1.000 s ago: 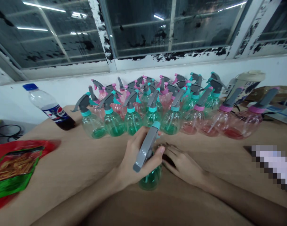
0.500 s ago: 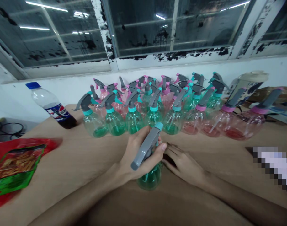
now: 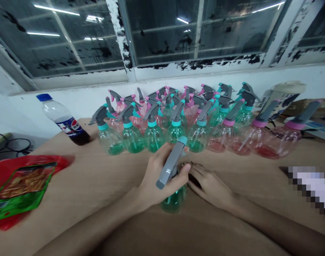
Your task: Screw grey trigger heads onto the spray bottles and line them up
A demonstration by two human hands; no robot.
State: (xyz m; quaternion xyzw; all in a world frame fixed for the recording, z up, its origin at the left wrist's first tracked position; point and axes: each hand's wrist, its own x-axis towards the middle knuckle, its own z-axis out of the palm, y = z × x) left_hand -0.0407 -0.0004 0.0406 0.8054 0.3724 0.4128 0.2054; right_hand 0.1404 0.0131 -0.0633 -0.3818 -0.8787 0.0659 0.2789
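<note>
A spray bottle [image 3: 174, 201] with green liquid, a turquoise collar and a grey trigger head stands in front of me. My left hand [image 3: 157, 177] is wrapped round its neck and trigger head, with the thumb on the near side. The grey head, tipped with a turquoise nozzle, points away from me. At the bottle's right side is my right hand [image 3: 211, 186], its fingers curled against the body. The left thumb and the bottle partly hide those fingertips.
Beyond my hands, several spray bottles [image 3: 134, 138] with green or pink liquid stand in rows along the wall. A cola bottle [image 3: 71, 128] and a red snack bag [image 3: 26, 185] are at left. A cardboard carton [image 3: 282, 96] sits back right, a blurred-out object [image 3: 311, 188] front right.
The view has shifted slightly, so the bottle and my left hand appear a little farther right. Both hands keep their places at the bottle.
</note>
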